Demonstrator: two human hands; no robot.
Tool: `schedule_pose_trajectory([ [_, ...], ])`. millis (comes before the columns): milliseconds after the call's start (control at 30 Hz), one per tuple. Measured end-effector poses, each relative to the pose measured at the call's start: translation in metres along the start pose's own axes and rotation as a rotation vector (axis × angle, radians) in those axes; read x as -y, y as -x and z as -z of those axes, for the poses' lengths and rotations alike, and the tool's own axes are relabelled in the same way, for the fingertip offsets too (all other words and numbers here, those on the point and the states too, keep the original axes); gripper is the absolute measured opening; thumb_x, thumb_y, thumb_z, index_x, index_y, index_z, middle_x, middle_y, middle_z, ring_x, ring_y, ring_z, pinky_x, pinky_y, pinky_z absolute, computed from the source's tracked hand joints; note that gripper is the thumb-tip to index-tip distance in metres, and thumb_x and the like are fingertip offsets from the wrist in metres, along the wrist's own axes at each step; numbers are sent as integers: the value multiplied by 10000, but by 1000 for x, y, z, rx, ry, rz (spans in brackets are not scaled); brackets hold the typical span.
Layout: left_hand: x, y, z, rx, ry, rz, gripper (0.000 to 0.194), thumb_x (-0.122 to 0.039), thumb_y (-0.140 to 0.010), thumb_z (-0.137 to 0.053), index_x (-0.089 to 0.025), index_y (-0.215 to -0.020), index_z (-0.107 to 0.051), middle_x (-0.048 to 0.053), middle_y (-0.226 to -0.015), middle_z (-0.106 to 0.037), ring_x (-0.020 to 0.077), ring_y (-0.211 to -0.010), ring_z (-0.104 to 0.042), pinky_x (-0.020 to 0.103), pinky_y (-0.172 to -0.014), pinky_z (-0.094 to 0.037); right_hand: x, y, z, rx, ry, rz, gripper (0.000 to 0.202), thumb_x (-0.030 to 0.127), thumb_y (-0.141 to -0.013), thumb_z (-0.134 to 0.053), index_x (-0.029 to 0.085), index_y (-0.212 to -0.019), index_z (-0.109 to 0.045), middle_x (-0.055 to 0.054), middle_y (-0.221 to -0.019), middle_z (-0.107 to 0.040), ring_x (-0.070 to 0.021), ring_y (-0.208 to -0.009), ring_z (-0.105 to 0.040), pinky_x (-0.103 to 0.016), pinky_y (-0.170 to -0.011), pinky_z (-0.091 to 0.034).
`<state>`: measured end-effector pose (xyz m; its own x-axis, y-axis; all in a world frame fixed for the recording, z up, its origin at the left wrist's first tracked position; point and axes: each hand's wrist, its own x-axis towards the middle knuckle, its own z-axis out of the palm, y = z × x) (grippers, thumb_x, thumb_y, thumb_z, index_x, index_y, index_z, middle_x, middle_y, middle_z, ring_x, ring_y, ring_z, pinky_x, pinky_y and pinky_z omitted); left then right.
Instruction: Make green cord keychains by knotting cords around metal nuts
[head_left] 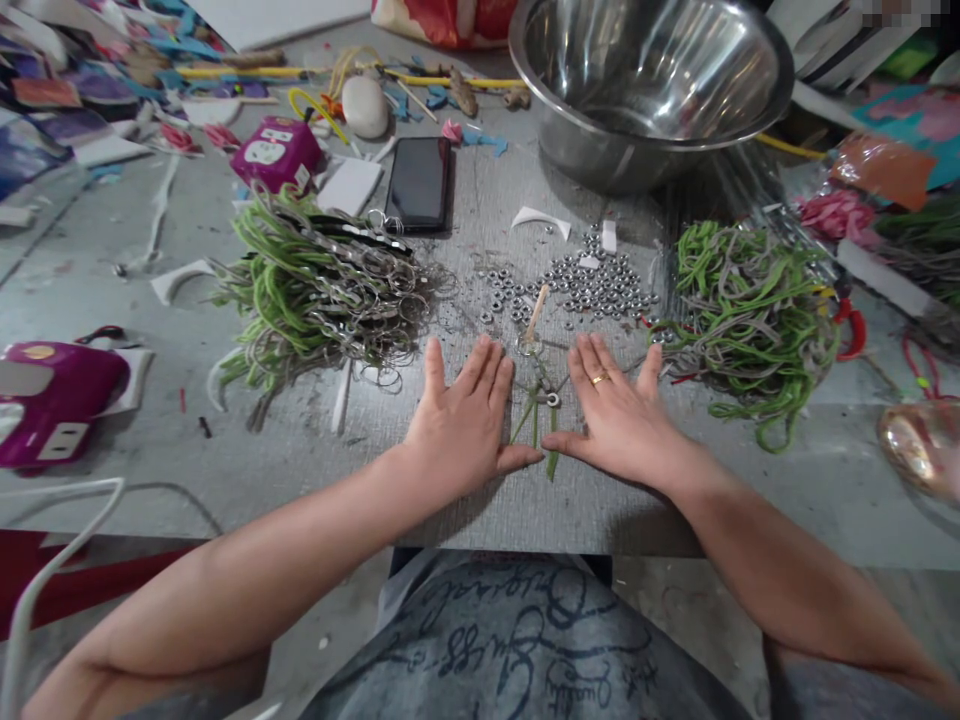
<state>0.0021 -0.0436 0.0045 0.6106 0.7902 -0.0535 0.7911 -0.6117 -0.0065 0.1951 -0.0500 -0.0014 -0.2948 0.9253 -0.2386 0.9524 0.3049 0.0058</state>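
Both hands lie flat, palms down, on the grey table [225,440], fingers stretched and gripping nothing. The left hand [465,420] and the right hand [619,420] sit side by side, thumbs angled toward each other so that they frame a small gap.

In that gap lies one keychain piece [541,415]: thin green cords fanned toward the table edge, with a metal ring at the far end and a pale wooden stick [536,310] just beyond it. The left thumb tip touches or nearly touches the cords; which one I cannot tell. The right hand wears a gold ring [600,378].

Supplies sit in an arc within reach. Just past the fingertips is a scatter of small shiny metal nuts [592,285]. To the left is a heap of green and grey cords with wire rings attached [322,290], tangled and glinting. To the right is a looser pile of green and grey cords [750,310], matte and without visible rings. The sorting looks deliberate: ringed cords on one side, plain cords on the other.

Farther back are a large stainless steel bowl [649,85], smooth and reflective, a black phone [418,182] lying flat, and a white oval stone [364,106]. A magenta box [276,152] stands near coloured scraps, and a purple device [52,400] sits at the far left.
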Motion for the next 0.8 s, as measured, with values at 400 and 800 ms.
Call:
schedule_pose_trajectory([
  [400, 4, 2, 0, 52, 29, -103, 1046, -780, -635, -463, -83, -1399, -304, 201, -1467, -243, 392, -1367, -139, 677, -1028, 39, -14, -2, 2, 21, -81, 183, 985, 729, -753, -345, 98, -1453, -58, -198, -1505, -132, -365, -1385, -69, -690, -993, 53],
  [800, 2, 3, 2, 44, 33, -80, 1040, -776, -638, -472, -96, -1405, -295, 213, -1461, -260, 405, -1355, -165, 680, -1022, 33, -9, -14, 6, -361, -235, 271, 271, 239, -913, -412, 204, -899, -681, -55, -1097, -669, -209, -1076, -547, -430, -1003, -299],
])
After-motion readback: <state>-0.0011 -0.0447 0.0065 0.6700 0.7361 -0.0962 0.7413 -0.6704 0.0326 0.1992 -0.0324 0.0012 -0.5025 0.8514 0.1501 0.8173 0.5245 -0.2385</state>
